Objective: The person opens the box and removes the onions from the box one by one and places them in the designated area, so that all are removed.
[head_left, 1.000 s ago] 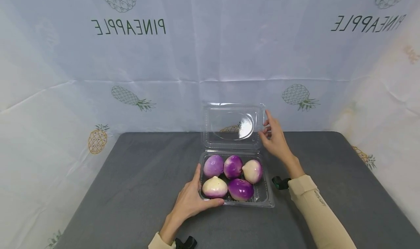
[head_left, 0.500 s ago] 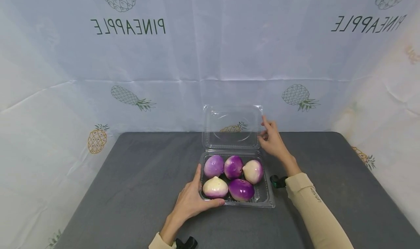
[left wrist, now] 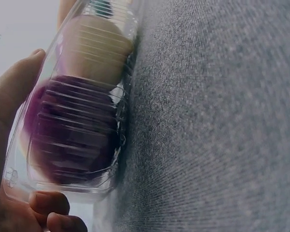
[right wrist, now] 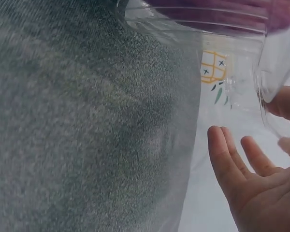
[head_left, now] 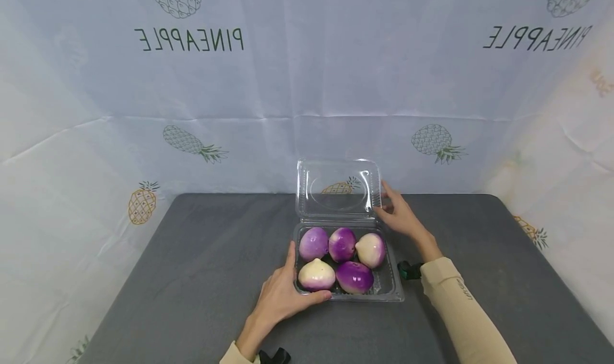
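Right hand [head_left: 402, 216] showing lower in the head view than a second ago, the top edge of the lid [head_left: 340, 200] dropping with it; thumb and forefinger pinching the lid's right edge, other fingers standing loose. Left hand [head_left: 284, 293] staying put, gripping the near-left corner of the tray [head_left: 392, 293], thumb and forefinger spreading wide. Tray lying on the table [head_left: 206, 257], five purple-and-white bulbs [head_left: 355, 276] sitting inside.

One left hand [head_left: 284, 294] grips one clear container [head_left: 385, 293] holding five round vegetables [head_left: 342, 244], three mostly purple and two mostly cream. One right hand [head_left: 403, 217] holds its single lid [head_left: 338, 189].
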